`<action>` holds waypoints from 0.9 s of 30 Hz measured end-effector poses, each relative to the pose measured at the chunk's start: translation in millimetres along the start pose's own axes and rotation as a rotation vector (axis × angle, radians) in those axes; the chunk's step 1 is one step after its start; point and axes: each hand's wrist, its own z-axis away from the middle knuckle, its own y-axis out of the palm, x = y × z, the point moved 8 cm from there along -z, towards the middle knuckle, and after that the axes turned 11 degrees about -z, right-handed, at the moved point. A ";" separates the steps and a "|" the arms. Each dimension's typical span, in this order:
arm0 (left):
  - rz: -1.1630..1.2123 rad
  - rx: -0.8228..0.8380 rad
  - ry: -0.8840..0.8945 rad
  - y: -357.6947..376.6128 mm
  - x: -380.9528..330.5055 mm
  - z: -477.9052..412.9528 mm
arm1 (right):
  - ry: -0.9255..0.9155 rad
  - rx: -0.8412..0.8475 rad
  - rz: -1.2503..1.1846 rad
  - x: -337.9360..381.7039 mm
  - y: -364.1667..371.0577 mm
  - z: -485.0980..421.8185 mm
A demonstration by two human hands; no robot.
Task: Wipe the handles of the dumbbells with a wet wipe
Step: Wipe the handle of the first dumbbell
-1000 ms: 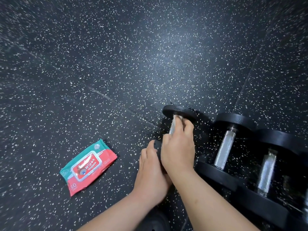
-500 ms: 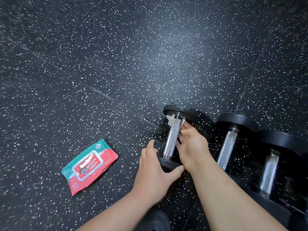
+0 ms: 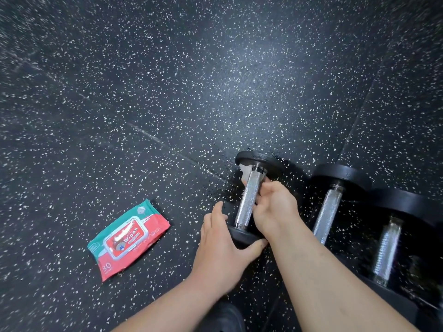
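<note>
Speckled floor (image 3: pixel 215 80) bears a closed wipes pack (image 3: pixel 129 239); left hand (image 3: pixel 221 245) grips dumbbell (image 3: pixel 249 197).

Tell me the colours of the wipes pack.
The wipes pack is red and teal green; head view.

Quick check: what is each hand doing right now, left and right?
Left hand: closed, gripping the leftmost dumbbell by its near plate.
Right hand: closed, pinching the wet wipe against the handle.
</note>
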 end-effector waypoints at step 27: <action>-0.013 -0.008 0.014 -0.3 0.2 0.3 | -0.036 0.011 0.047 2.5 8.1 15.3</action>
